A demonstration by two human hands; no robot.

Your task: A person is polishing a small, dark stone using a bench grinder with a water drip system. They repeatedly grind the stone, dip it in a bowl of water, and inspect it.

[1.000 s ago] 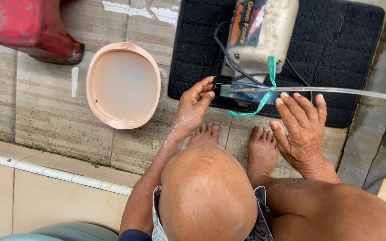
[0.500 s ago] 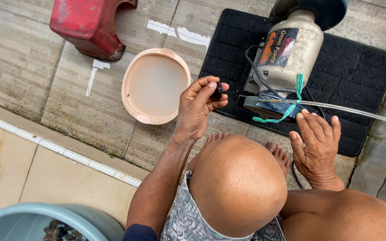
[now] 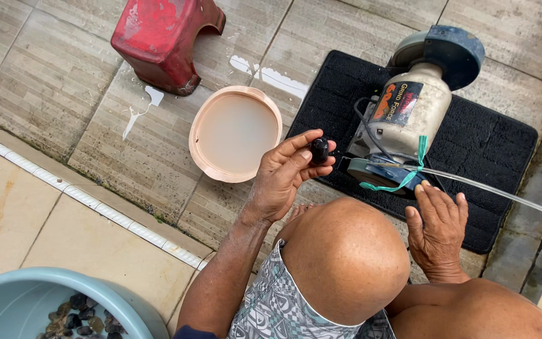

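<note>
While pinched in the left hand (image 3: pixel 283 179) fingers (image 3: pixel 296 164), 1 small dark stone (image 3: pixel 319 150) sits left of the grinder (image 3: pixel 409 113): judged hard, light, slippery; best gripped at edges. Right hand (image 3: pixel 437 226) spread open, empty, below grinder.

Upper left of the frame, a red plastic stool (image 3: pixel 161 39), scuffed pale in patches, stands on grey-beige streaked floor tiles (image 3: pixel 51 81) splashed with white. The round basin (image 3: pixel 235 133) at centre is peach-pink and holds cloudy, milky-beige water. A glossy black stone (image 3: pixel 319 150) sits in the left hand (image 3: pixel 286 176). Upper right, the black ribbed mat (image 3: pixel 484 147) carries a cream-coloured grinder (image 3: pixel 409 110) with a blue wheel guard and a dark label in red and orange. A teal-green ribbon (image 3: pixel 409 174) is tied round a clear tube (image 3: pixel 497 188). Bottom left, a pale blue tub (image 3: pixel 7 295) holds dark grey and brown pebbles (image 3: pixel 73 317). The shorts (image 3: pixel 274 304) show a grey-and-white geometric print.
</note>
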